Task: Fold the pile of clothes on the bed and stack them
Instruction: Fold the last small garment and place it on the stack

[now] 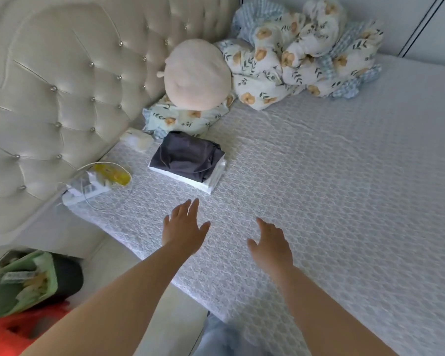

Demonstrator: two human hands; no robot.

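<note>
Fingers (190, 205) spread, hands empty — folded stack (188, 160) beyond

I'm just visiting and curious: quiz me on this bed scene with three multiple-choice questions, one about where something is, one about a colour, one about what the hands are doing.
1. Where does the round plush cushion sit?
A. By the headboard, on a floral pillow
B. On the floor
C. On the folded stack

2. What colour is the top garment of the folded stack?
A. Red
B. Dark grey
C. Yellow

3. What state are the two hands in?
A. Both gripping cloth
B. One holding a cable
C. Both open, holding nothing

Answers:
1. A: the cushion rests on the floral pillow against the tufted headboard.
2. B: a dark grey piece lies over white folded ones.
3. C: the left hand and right hand show spread fingers above the mattress.
</note>
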